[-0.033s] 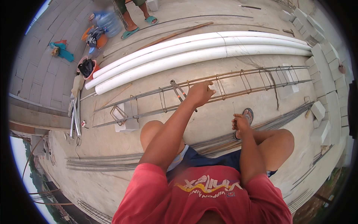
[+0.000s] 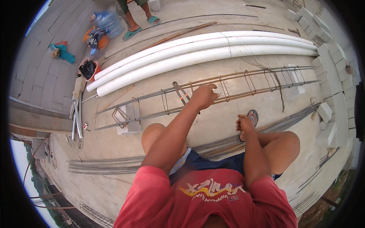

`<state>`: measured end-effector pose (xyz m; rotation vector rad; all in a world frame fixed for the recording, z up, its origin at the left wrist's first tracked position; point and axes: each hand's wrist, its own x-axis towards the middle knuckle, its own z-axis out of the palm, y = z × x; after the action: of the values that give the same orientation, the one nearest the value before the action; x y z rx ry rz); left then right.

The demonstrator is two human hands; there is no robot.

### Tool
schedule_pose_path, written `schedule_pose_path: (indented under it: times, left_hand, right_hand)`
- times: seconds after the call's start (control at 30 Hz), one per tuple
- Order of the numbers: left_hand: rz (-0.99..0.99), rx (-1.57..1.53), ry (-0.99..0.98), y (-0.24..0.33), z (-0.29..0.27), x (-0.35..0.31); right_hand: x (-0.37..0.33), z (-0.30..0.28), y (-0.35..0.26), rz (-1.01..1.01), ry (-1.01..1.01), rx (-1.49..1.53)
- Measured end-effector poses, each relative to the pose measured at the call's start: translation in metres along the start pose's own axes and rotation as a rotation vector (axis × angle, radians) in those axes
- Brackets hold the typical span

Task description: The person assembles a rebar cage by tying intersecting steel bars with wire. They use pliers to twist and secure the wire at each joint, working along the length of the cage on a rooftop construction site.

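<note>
A long rebar cage (image 2: 235, 95) of rusty bars and square stirrups lies across the floor in front of me. Over its middle, my left hand (image 2: 205, 95) has its fingers curled close together at the bars by a stirrup. Whatever those fingers grip is hidden. A pair of pincers (image 2: 180, 91) with orange marks on its handles rests across the cage, passing under my left wrist. Near my foot, my right hand (image 2: 246, 124) is closed, with a thin tie wire (image 2: 237, 108) sticking up from its fingers. Toward the left end, loose bent stirrups (image 2: 121, 117) lean on the cage.
Three long white pipes (image 2: 205, 51) lie beyond the cage. Pale blocks (image 2: 131, 127) prop it. A bundle of steel bars (image 2: 281, 119) runs by my feet. Block stacks (image 2: 334, 95) stand at right. Buckets (image 2: 95, 72) and another person's sandalled feet (image 2: 133, 33) are at far left.
</note>
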<state>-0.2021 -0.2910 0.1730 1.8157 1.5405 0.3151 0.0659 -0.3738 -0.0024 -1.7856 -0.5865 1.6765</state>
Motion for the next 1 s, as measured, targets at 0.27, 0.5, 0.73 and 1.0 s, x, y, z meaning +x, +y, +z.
schedule_pose_path:
  times: [0.27,0.5,0.73,1.0]
  left_hand:
    - [0.106,0.255,0.177,-0.027,0.116,0.062]
    - [0.054,0.083,0.289,-0.030,0.159,0.083]
    - [-0.030,-0.101,0.374,-0.020,0.155,0.082]
    - [0.006,-0.310,0.333,-0.032,0.144,0.102]
  right_hand:
    - [0.049,0.047,-0.034,-0.074,-0.017,0.259]
    - [0.060,0.058,-0.047,-0.083,-0.095,0.318]
    - [0.071,0.053,-0.056,-0.138,-0.185,0.302]
    - [0.069,0.055,-0.062,-0.180,-0.182,0.220]
